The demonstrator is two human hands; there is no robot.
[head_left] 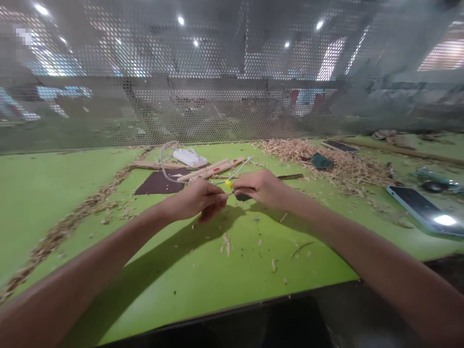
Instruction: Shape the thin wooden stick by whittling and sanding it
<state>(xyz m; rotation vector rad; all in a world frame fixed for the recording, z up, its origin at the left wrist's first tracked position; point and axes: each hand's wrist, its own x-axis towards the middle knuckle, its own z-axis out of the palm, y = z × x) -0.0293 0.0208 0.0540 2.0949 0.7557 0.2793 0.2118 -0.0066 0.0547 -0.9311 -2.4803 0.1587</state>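
Note:
Near the middle of the green table, my left hand (200, 199) and my right hand (261, 187) nearly meet, fingertips pinched. A thin pale piece runs from my left fingertips toward the right hand; its full shape is hidden. Beside the right fingertips shows a small yellow piece (228, 184). Something dark, too covered to name, is in my right hand. Just behind the hands lie pale wooden sticks (217, 169) with red marks, a white cable (163, 166) and a white device (190, 157). A dark brown sheet (159, 182) lies behind my left hand.
Wood shavings (290, 149) are heaped at the back right, with a dark green piece (322, 161) on them. A phone (424, 210) lies at the right. A perforated metal screen (217, 106) stands behind the green table (203, 299). A line of chips (72, 220) crosses the left side.

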